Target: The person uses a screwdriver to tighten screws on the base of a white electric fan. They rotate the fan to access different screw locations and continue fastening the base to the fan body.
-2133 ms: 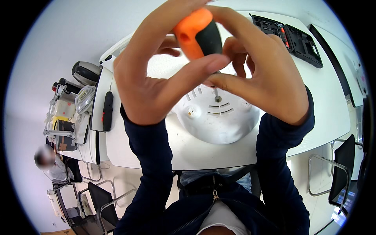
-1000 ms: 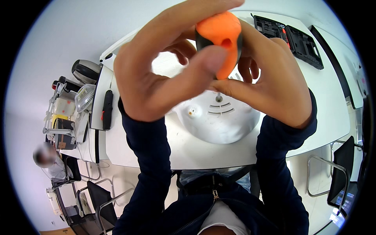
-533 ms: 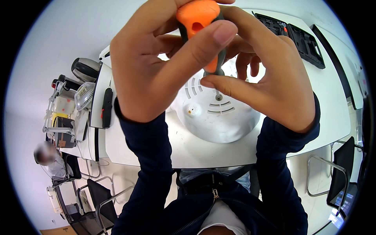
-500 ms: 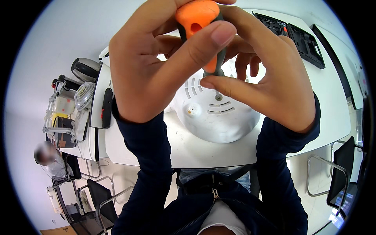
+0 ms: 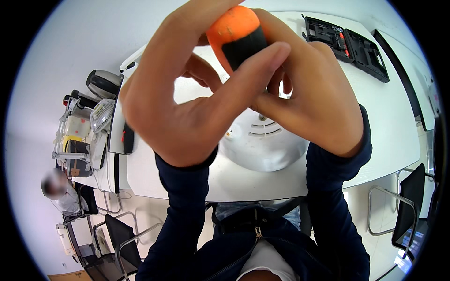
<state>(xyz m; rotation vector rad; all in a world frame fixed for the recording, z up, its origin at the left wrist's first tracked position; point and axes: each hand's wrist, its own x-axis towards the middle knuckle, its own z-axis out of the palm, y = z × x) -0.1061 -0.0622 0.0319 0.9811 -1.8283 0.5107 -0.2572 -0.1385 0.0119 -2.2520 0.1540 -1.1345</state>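
Note:
A screwdriver (image 5: 236, 33) with an orange and black handle stands roughly upright above a white, rounded appliance housing (image 5: 267, 157) with curved vent slots. Around the upper handle curl the fingers and thumb of my left hand (image 5: 176, 103), closed on it. Lower down, my right hand (image 5: 323, 91) is closed about the screwdriver's lower part, thumb and fingers pinched together. My fingers hide the shaft and its tip, so I cannot tell whether the tip touches a screw. A small recessed hole shows on the housing just below my right thumb.
An open black tool case (image 5: 347, 47) lies at the table's far right. To the left are a black tool (image 5: 128, 139), a small white fan (image 5: 101, 114) and other equipment. Black chairs (image 5: 123, 239) stand below the table, and a person (image 5: 65, 189) sits at far left.
The screwdriver handle has turned, bringing a black panel to the front. My left wrist has swung down and inward, and my right hand has shifted slightly left.

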